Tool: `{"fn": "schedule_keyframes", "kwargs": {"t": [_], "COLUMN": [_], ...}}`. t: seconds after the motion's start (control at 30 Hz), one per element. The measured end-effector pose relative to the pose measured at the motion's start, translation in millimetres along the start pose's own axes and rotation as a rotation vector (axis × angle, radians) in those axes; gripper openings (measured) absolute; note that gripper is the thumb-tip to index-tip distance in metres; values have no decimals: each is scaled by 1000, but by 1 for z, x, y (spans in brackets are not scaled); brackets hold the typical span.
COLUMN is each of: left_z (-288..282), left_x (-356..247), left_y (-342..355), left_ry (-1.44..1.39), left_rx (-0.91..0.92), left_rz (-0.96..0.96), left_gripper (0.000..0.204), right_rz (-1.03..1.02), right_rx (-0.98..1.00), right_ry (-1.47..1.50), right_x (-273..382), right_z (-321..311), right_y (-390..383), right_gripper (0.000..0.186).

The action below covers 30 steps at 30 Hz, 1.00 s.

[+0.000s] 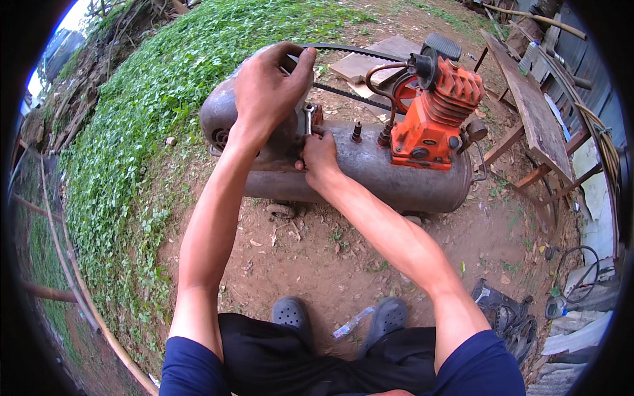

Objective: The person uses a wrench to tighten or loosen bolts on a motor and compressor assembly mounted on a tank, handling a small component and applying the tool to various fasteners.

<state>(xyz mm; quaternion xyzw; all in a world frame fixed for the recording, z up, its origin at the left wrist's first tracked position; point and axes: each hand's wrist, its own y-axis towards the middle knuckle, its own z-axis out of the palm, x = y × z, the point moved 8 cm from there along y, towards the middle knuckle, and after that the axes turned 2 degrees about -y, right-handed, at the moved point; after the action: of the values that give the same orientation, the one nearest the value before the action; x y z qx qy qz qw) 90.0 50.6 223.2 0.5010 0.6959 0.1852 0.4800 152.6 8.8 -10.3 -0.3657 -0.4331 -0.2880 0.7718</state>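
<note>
A rusty grey air compressor tank (406,191) carries an orange pump head (429,122) at the right and a dull grey motor (221,112) at the left. A black belt (347,99) runs between them. My left hand (271,89) is curled over the belt at the motor's end; its fingertips are partly hidden. Below it, my right hand (319,155) grips a silver wrench (308,117) beside the motor's mounting. Two dark fittings (356,132) stand on the tank between my right hand and the pump.
A weathered wooden bench (528,99) stands at the right, near corrugated sheets (574,330) and a coiled black cable. Flat boards (370,66) lie behind the tank. Weeds border the dirt at the left, beside long poles (66,231). Dark items (502,310) lie by my right foot.
</note>
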Motion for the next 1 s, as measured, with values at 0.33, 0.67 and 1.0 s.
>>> {"fn": "schedule_keyframes", "kwargs": {"t": [0.33,0.67,1.0], "left_z": [0,4,8], "left_x": [0,5,1], "left_y": [0,-1,-2], "left_ry": [8,120,206], "left_rx": [31,107,146], "left_rz": [4,-9,-17], "left_gripper": [31,35,39], "right_rz": [-65,-99,-197], "right_rx": [-74,-11,56], "right_ry": [-51,-150,-461], "right_x": [5,9,35], "right_z": [1,-6,-26], "right_y": [-5,3,11], "right_gripper": [34,22,22]}}
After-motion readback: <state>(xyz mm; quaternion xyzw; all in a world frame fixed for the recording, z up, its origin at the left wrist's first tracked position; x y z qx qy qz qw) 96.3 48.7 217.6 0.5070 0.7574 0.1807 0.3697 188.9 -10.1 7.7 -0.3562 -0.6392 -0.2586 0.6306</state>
